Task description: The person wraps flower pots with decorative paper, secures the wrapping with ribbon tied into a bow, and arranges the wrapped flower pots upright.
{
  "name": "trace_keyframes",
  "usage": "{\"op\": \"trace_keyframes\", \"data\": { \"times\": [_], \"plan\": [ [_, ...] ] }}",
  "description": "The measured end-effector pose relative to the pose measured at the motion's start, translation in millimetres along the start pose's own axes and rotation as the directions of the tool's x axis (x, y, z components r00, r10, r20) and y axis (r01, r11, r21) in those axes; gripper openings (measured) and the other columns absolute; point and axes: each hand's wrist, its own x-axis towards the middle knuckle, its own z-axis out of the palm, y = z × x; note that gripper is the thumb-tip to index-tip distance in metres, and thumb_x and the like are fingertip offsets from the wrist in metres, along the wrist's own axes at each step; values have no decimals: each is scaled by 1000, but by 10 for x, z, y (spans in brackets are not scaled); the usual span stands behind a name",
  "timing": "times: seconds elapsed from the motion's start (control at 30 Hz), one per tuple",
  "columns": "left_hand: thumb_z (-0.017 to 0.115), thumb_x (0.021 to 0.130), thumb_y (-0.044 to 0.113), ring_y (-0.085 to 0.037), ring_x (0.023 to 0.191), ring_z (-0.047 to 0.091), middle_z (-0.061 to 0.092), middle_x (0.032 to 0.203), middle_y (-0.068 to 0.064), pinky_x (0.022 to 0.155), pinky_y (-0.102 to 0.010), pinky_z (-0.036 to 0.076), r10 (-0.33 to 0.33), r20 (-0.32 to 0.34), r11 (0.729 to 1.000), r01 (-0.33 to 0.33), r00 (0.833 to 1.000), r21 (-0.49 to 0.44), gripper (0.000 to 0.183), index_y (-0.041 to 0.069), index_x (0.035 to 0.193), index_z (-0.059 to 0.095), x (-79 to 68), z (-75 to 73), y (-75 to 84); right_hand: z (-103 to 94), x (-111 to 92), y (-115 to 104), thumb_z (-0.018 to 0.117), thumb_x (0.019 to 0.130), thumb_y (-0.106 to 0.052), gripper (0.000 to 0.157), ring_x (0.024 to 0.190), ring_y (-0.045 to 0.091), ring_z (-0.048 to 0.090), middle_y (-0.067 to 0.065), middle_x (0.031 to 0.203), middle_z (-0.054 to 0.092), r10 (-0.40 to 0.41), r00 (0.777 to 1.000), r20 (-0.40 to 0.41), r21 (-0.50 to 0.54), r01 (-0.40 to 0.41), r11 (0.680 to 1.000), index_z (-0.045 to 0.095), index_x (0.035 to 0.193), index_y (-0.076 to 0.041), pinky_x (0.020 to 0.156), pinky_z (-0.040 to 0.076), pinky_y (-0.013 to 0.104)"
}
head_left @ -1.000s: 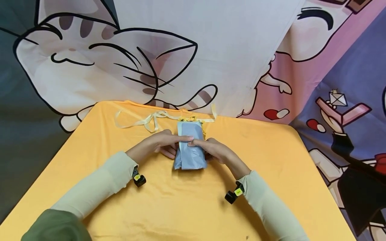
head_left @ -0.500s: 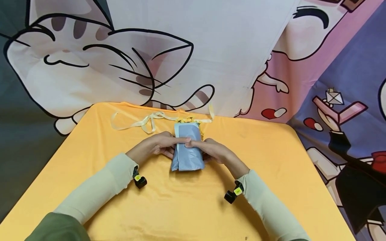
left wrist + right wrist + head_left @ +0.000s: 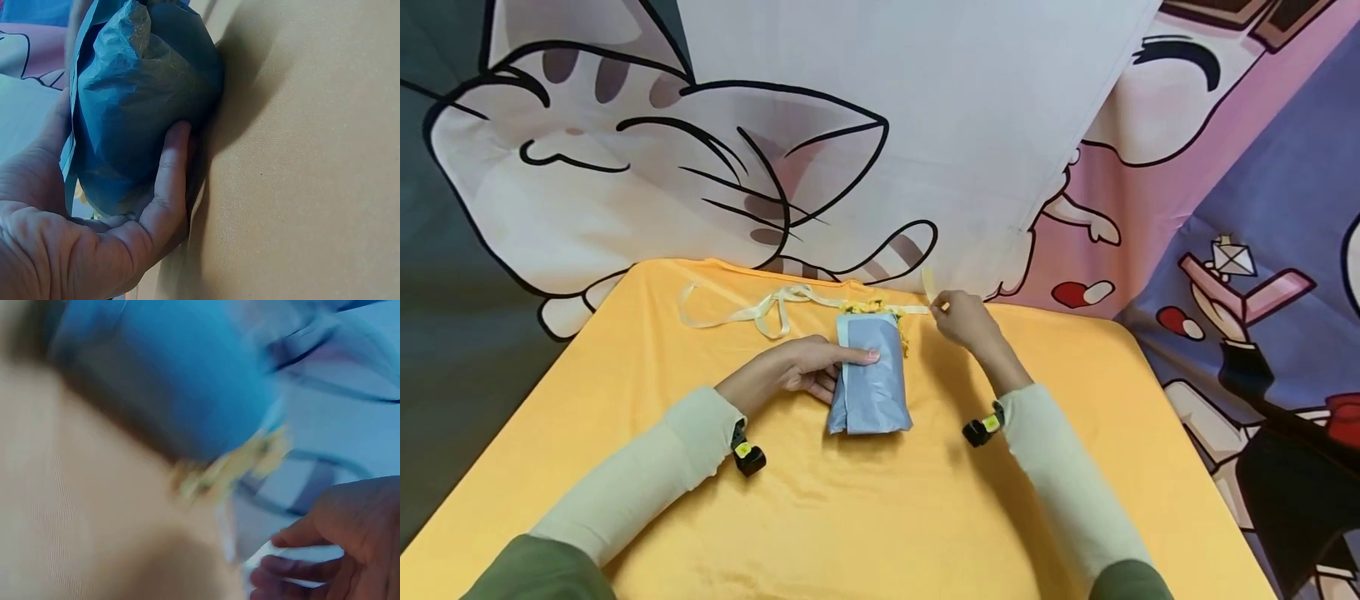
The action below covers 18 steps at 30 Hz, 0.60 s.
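Note:
A bouquet [image 3: 874, 387] of small yellow flowers [image 3: 868, 307], wrapped in blue paper, lies over the yellow cloth with its blossoms toward the far edge. My left hand [image 3: 808, 364] grips its left side, thumb across the front and fingers beneath. Crumpled blue paper [image 3: 144, 106] fills the left wrist view, with my left hand [image 3: 94, 231] curled round it. My right hand [image 3: 966, 321] is apart from the bouquet, at the far right, pinching the pale yellow ribbon [image 3: 793, 293] near its right end. In the blurred right wrist view, my right hand's [image 3: 350, 550] fingers are bent near the strip.
Behind the bouquet, the ribbon runs along the far edge of the cloth-covered table [image 3: 760, 517], looped at the left. A cartoon-printed curtain [image 3: 970, 142] hangs right behind that edge.
My right hand has let go of the bouquet's right side and moved up and right to the ribbon's end. My left hand still holds the bouquet in about the same place.

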Motion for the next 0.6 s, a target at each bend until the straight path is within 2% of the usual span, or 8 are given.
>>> {"op": "trace_keyframes", "data": {
  "times": [0.07,0.13,0.2,0.27,0.37,0.47,0.53,0.6],
  "plan": [
    [87,97,53,-21,82,82,83,97,-10,84,-42,72,0,-4,1000,0,1000,2,58,1,120,73,-1,7,7,58,158,52,52,115,-12,42,110,40,72,28,141,72,-26,999,-36,-183,19,983,66,154,-5,82,58,45],
    [87,97,52,-21,83,82,83,96,-9,85,-42,72,-4,-4,1000,4,1000,4,57,2,120,73,-7,11,11,127,296,79,51,115,-8,49,122,45,68,29,151,65,-24,1000,-9,-299,20,954,58,163,-10,88,62,51],
    [87,97,51,-20,83,82,83,96,-9,85,-42,72,-1,-6,1000,1,1000,4,56,2,120,73,-17,9,13,229,469,158,54,115,-7,47,127,48,68,28,148,64,-40,999,-12,-397,32,917,59,161,-12,91,65,58],
    [88,97,51,-20,84,82,83,96,-8,85,-42,72,0,-8,1000,0,1000,2,56,2,119,73,-22,18,-1,332,631,296,56,115,-6,39,122,47,71,26,142,68,-73,997,-31,-464,51,884,66,153,-10,90,67,59],
    [88,96,52,-20,84,81,82,97,-8,85,-42,72,5,-18,1000,-5,1000,0,57,2,119,72,-27,23,-16,428,772,504,57,113,-4,23,100,38,76,20,120,78,-140,986,-94,-481,79,873,77,125,-6,76,65,56],
    [89,95,52,-21,86,81,81,99,-9,85,-42,72,10,-21,1000,-10,1000,4,60,1,121,72,-25,19,-27,432,812,769,59,109,-4,24,74,28,71,14,93,78,-236,956,-172,-464,132,876,76,94,-11,58,56,54],
    [88,95,53,-22,88,81,80,101,-9,86,-42,72,14,-17,1000,-14,1000,6,62,1,124,70,-26,16,-29,285,647,766,59,109,-5,28,71,25,65,12,86,74,-215,961,-174,-412,128,902,71,85,-12,58,53,52],
    [88,96,53,-22,89,80,80,103,-9,87,-43,72,18,-15,1000,-18,1000,10,63,0,125,69,-27,15,-28,151,519,851,59,107,-4,31,69,24,60,12,79,67,-223,953,-206,-393,128,911,64,78,-11,56,49,50]
  ]
}}
